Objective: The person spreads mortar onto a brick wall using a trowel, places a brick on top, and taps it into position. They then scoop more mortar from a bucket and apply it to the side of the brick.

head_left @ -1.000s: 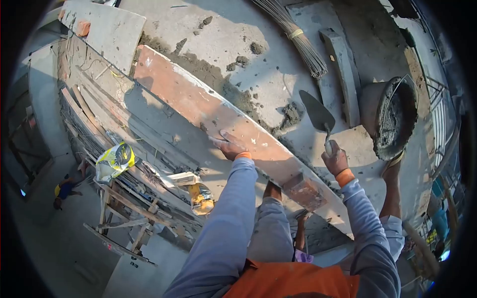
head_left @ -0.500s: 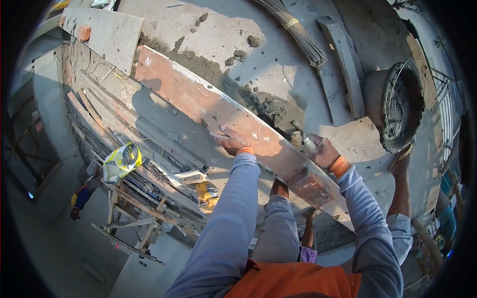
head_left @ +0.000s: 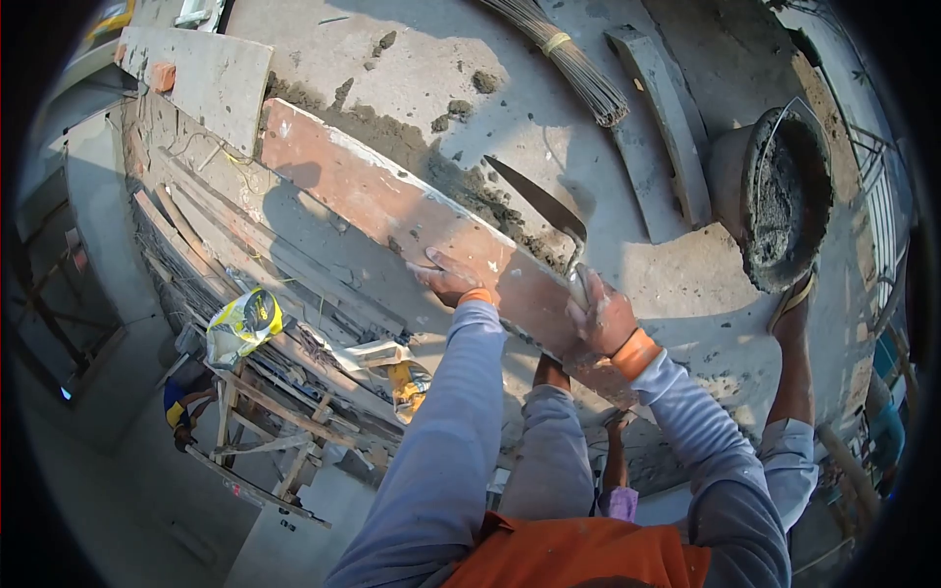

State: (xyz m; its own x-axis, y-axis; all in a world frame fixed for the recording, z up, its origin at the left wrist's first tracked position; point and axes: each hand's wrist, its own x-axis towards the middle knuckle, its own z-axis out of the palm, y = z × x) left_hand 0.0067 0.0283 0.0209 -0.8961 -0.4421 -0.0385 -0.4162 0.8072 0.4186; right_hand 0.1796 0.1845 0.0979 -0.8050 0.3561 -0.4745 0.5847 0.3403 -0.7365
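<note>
My right hand is wrapped round the handle of a trowel, above the right part of a long reddish board. The trowel's blade points up and left over the floor, with its edge turned toward me. My left hand lies against the board's face near the middle, fingers stretched and thumb apart. Wet mortar runs along the board's far edge, and clumps of it sit under and beside the blade.
A bucket of mortar stands at the right, beside a foot. Beyond the board lie a bundle of thin sticks and a concrete-like bar. Timber scraps and a yellow-green bag are at the left. Another person is lower left.
My right hand has moved left and lifted the trowel off the mortar; its blade now shows. My left hand stays on the board. The person at lower left has shifted.
</note>
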